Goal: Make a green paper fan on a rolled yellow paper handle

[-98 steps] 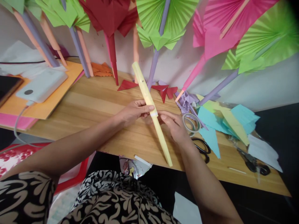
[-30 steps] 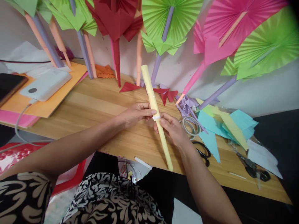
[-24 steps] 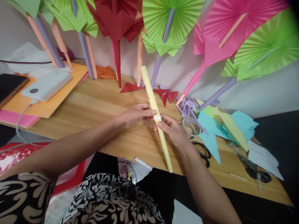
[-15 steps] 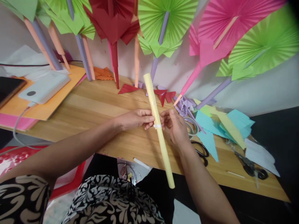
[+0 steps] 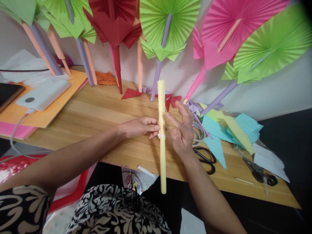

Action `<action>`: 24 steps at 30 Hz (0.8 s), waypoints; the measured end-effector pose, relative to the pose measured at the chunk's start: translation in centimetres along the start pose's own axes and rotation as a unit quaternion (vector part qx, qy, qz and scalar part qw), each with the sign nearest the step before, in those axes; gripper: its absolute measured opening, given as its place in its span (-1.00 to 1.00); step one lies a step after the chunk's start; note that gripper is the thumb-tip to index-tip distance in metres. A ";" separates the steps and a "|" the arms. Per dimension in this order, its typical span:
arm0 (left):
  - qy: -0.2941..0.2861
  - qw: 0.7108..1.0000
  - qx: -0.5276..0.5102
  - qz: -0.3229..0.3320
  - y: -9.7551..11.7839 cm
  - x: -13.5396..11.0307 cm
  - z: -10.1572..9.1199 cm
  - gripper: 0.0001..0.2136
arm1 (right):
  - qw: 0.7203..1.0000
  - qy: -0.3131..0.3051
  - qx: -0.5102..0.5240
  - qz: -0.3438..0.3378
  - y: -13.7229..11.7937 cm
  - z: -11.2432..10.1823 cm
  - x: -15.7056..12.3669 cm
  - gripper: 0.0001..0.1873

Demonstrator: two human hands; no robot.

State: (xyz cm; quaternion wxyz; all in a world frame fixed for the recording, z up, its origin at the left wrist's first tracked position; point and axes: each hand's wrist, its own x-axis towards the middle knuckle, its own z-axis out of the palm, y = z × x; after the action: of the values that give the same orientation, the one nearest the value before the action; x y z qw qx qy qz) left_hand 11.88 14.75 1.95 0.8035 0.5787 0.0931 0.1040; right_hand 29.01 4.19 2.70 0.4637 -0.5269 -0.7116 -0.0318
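Between the thumb and fingers of my left hand (image 5: 145, 127) is a pale yellow rolled paper tube (image 5: 162, 162), held nearly upright over the table's front edge. A narrow white band (image 5: 161, 136), perhaps tape, wraps the tube just below my grip. On the tube's other side my right hand (image 5: 182, 130) has its fingers spread and holds nothing. Its index fingertip is close to the tube's upper part; whether it touches, I cannot tell. Behind the right hand lie a roll of tape (image 5: 198, 132) and black-handled scissors (image 5: 206, 159).
Paper fans, among them a green one (image 5: 168, 26) and a pink one (image 5: 231, 26), lean on the wall. Folded blue paper (image 5: 216, 128) and more scissors (image 5: 258, 170) lie at right on the wooden table (image 5: 102, 107). A white power bank (image 5: 45, 92) rests on orange paper at left.
The yellow tube has swung from a slant to nearly upright, its lower end moving left. My right hand has come off the tube's side and its fingers have spread.
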 end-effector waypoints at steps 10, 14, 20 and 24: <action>0.020 1.000 0.008 -0.005 0.2 0.0 0.0 -0.70 | 0.992 0.051 0.072 0.088 0.6 0.5 0.3 -0.59; 0.056 0.998 -0.029 0.020 0.0 0.3 -0.1 -0.69 | 0.961 0.061 0.183 0.198 0.9 0.7 0.1 -0.57; 0.186 0.978 -0.034 0.088 -0.1 0.7 -0.6 -0.67 | 0.917 -0.069 0.284 0.271 0.6 0.8 0.0 -0.42; 0.217 0.969 -0.004 0.114 -0.2 0.9 -0.9 -0.66 | 0.897 -0.178 0.297 0.273 0.0 0.9 0.1 -0.18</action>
State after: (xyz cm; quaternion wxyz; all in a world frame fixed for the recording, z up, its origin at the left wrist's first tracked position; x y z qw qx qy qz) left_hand 12.47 15.73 1.46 0.7493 0.5458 0.1982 0.3184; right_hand 28.48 4.76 2.29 0.4546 -0.5353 -0.5867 0.4032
